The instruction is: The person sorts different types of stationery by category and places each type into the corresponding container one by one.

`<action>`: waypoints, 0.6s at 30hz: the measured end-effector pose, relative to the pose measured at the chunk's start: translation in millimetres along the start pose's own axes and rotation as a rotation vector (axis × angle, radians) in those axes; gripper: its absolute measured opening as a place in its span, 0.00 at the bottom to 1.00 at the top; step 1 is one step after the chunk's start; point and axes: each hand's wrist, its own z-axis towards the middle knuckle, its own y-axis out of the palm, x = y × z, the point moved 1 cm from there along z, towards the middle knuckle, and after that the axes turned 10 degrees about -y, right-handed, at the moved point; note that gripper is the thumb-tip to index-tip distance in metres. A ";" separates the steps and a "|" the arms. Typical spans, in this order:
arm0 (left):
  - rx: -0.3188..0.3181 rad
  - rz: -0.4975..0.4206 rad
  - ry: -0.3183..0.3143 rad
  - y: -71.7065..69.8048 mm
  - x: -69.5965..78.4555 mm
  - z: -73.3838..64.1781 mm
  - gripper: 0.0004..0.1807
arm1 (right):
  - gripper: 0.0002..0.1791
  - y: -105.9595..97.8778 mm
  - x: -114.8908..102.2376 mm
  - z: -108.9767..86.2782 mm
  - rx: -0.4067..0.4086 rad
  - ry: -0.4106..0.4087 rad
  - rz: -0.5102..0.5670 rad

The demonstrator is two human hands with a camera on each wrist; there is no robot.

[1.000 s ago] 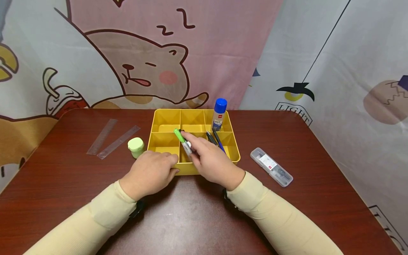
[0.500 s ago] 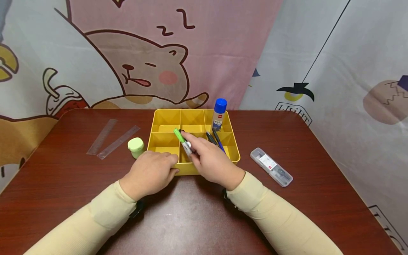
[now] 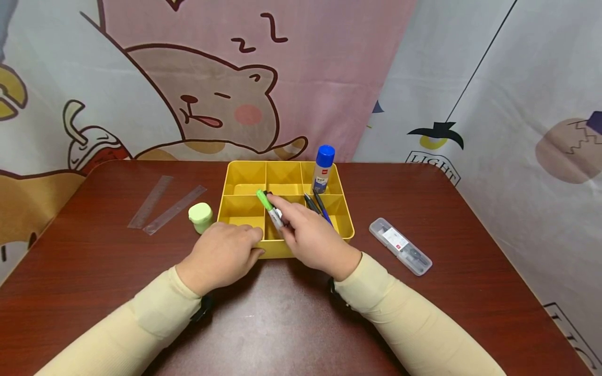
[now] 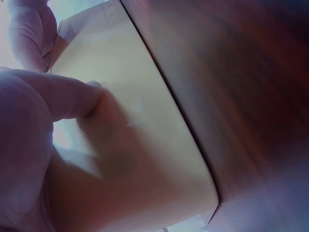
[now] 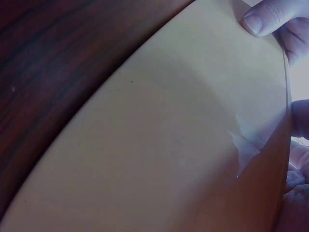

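The thumb and index finger of the right hand (image 3: 320,240) look to be pinching a green-capped marker (image 3: 269,205), though their inner side is hidden. The marker slants over the front middle compartment of the yellow tray (image 3: 276,250), its cap near a crossing of the dividers; whether it touches them I cannot tell. A dark tip (image 3: 267,194) by the index fingertip may be a second marker. The left hand (image 3: 221,256) grips the front wall, thumb (image 4: 77,99) against the outer face.

Good handling probably calls for a steady left-hand press against sliding, and for tilting the marker clear of the dividers with a light pinch.

Close on the right, a black pen (image 3: 311,203) and a blue pen (image 3: 324,210) lean in the front right compartment, where knuckles could knock them; behind, a glue stick (image 3: 323,169) stands tall. A pale green pot (image 3: 201,217) sits just beside the tray's left side. Farther out on the worktop (image 3: 263,313), two clear rulers (image 3: 150,202) lie toward the far left corner and a clear case (image 3: 401,246) toward the right edge, both out of the way.
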 end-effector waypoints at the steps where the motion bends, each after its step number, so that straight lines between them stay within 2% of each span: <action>1: 0.002 0.000 0.001 0.1 0.0 0.0 0.19 | 0.35 -0.1 -0.1 0.1 0.000 -0.001 -0.001; 18: 0.005 0.006 -0.005 1.0 -0.1 0.0 0.18 | 0.34 0.4 -0.9 0.4 0.006 -0.004 -0.003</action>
